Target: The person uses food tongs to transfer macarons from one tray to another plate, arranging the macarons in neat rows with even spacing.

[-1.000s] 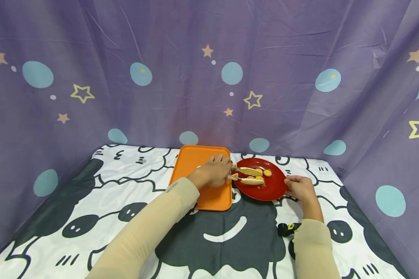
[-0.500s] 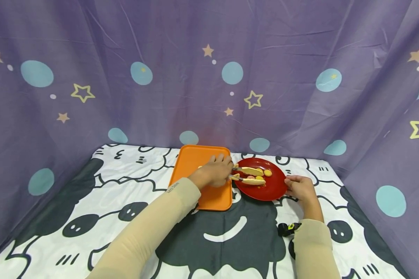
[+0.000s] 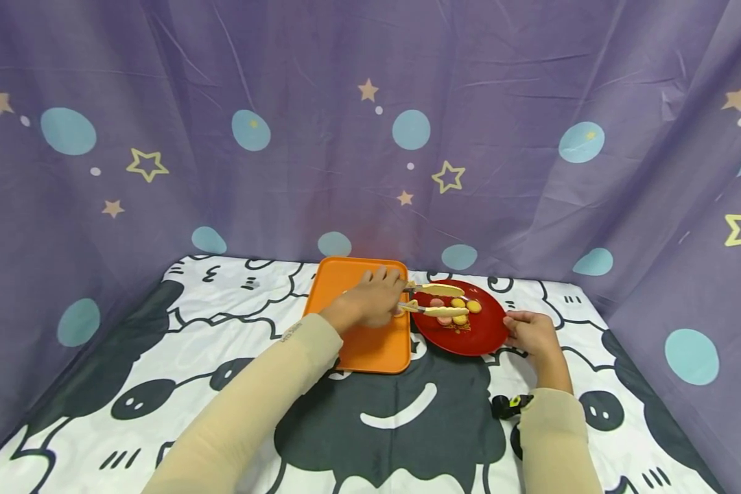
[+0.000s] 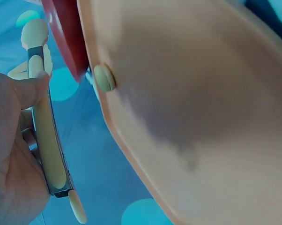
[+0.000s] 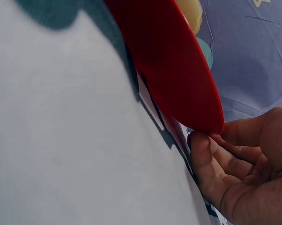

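My left hand (image 3: 377, 298) reaches over the orange tray (image 3: 377, 353) and grips a pair of tongs (image 3: 446, 311) with cream tips and handles. Both tips hang spread over the red plate (image 3: 488, 336), with no piece visibly caught between them. Several round yellow pieces (image 3: 473, 307) and pink pieces (image 3: 436, 302), macaron-like, lie on the plate. In the left wrist view the thumb presses along the tongs (image 4: 47, 136), and a yellowish macaron-like piece (image 4: 104, 78) lies at the tray's edge. My right hand (image 5: 244, 168) pinches the plate's near right rim between thumb and fingers.
Tray and plate lie side by side on a table covered with a black-and-white cartoon cloth (image 3: 222, 322). A purple curtain (image 3: 321, 137) with stars and dots rises behind and beside the table. A black device (image 3: 503, 407) sits at the right wrist.
My left hand has shifted slightly left and away from me, and the tongs' tips moved with it, uncovering more of the pink pieces. My right hand stays on the plate's rim.
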Demonstrator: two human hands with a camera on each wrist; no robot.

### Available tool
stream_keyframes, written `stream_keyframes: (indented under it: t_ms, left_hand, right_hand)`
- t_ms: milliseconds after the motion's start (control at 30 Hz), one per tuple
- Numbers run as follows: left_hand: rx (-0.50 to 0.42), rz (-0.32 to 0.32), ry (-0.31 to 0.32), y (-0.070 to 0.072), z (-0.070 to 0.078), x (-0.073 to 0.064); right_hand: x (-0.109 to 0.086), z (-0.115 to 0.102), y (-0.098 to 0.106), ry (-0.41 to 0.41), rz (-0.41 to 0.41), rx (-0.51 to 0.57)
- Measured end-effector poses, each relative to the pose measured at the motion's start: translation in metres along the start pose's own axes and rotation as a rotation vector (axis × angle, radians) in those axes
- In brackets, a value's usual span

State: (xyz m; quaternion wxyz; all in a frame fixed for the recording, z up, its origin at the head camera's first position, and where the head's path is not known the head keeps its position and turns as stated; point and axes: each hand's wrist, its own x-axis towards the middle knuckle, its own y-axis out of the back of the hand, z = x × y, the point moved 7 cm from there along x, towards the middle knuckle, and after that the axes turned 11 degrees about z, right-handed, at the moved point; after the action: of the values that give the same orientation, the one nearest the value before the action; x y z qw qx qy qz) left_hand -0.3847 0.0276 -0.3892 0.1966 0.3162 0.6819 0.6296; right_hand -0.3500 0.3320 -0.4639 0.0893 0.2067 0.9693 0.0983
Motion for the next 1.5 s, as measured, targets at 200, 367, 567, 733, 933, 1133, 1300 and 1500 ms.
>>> stream_keyframes:
  t_ms: [200,367,567,733,933,1133,1300,1500]
  left_hand:
    - [-0.025,0.011,0.023,0.007,-0.011,-0.01]
    - [-0.019,0.025,0.014,0.01,-0.018,-0.02]
    - [-0.051,0.046,0.032,0.01,-0.029,-0.032]
    - [-0.051,0.051,0.036,0.008,-0.039,-0.042]
    - [-0.057,0.045,0.039,0.006,-0.051,-0.053]
    - [-0.053,0.065,0.052,0.002,-0.06,-0.062]
    - [-0.063,0.07,0.064,0.0,-0.067,-0.072]
    - [-0.057,0.077,0.073,-0.003,-0.075,-0.083]
  right_hand:
    - [-0.001,0.001,0.001,-0.005,0.011,-0.021]
    - [-0.002,0.001,0.001,-0.009,0.011,-0.023]
    - [-0.002,0.002,0.0,-0.001,0.008,-0.025]
    - [-0.002,0.002,0.0,0.001,0.013,-0.028]
    - [-0.001,0.003,0.0,-0.006,0.013,-0.022]
    - [-0.001,0.002,0.001,-0.001,0.016,-0.039]
    - [0.0,0.001,0.001,-0.01,0.027,-0.059]
    - [0.0,0.0,0.002,-0.009,0.034,-0.06]
